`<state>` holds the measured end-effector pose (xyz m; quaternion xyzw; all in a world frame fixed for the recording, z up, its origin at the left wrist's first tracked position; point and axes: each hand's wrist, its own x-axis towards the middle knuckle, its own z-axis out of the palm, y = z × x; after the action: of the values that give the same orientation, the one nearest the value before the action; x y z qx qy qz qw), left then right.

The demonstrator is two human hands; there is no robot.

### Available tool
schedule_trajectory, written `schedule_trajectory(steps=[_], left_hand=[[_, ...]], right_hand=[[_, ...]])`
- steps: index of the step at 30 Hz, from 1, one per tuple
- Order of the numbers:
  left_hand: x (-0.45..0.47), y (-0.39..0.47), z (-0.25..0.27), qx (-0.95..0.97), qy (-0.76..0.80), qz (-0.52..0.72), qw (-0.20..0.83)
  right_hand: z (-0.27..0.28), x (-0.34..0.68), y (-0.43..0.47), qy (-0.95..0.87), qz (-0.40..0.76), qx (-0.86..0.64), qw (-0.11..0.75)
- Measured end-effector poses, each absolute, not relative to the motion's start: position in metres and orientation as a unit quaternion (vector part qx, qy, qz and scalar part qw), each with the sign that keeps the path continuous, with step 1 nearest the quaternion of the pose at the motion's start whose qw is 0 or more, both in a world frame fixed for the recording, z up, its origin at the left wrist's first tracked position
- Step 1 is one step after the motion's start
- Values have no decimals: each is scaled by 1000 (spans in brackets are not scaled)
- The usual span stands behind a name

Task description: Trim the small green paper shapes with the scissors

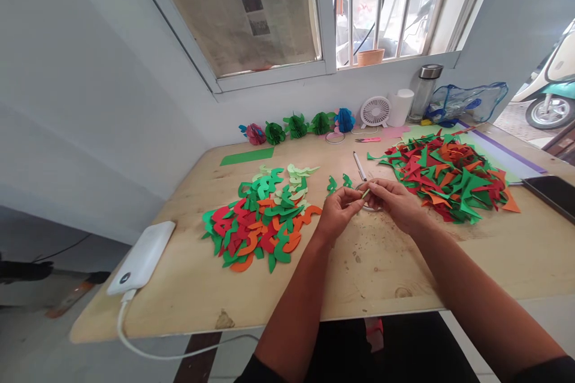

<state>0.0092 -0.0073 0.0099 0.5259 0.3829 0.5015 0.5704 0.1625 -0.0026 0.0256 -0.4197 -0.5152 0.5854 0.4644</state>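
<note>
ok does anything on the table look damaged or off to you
Yes: a dark patch near the front edge of the table stands out against the pale wood; I can't tell whether it's a stain or chipping.

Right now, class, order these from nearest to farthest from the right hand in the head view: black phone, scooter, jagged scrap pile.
1. Jagged scrap pile: just right of the right hand.
2. Black phone: farther right, on the table.
3. Scooter: off the table, beyond its right end.
</note>
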Motion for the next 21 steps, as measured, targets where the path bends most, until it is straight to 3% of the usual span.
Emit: schedule_trajectory(steps=[10, 21], left_hand=[[6, -5, 4, 477, 350, 488, 641], [9, -9, 15, 459, 374, 496, 635]], right_hand=[[30, 164, -5, -496, 617, -395, 466], [26, 163, -3, -526, 586, -416, 454]])
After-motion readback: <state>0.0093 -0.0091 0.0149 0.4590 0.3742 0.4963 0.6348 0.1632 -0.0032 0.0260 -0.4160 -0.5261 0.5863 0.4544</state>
